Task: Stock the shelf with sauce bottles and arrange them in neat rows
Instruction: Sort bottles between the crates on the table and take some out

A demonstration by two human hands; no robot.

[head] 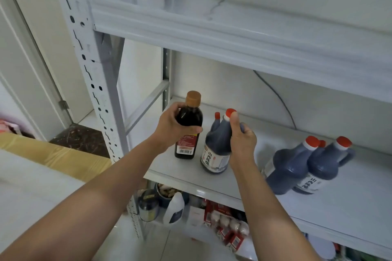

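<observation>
The left hand (172,127) is wrapped round the shoulder of a dark bottle (187,143) with a tan cap. Its thumb lies across the front and the fingers curl behind. The bottle is at the left end of the middle shelf (350,207) of a pale metal rack, with its base near the front edge of the board. Whether it rests there or is held just clear cannot be told. Just to its right, close but not touching it, the right hand (241,143) grips a jug (215,150) of dark sauce with a red cap. The fingers close on the handle side and the thumb points up the neck toward the cap. The jug's white label faces forward. A second jug (217,115) shows only its red cap and neck, right behind the first. Well apart to the right, on the same shelf, a group of jugs (285,167) of the same kind stands close together with handles turned right; a further red cap shows between the front two. Above is the upper shelf (212,25), and a grey cable (277,95) curves down the wall behind. Below the middle shelf sit a white bottle (176,207), a jar (148,205) and red packets (227,222). A cardboard box (57,157) is at the left.
</observation>
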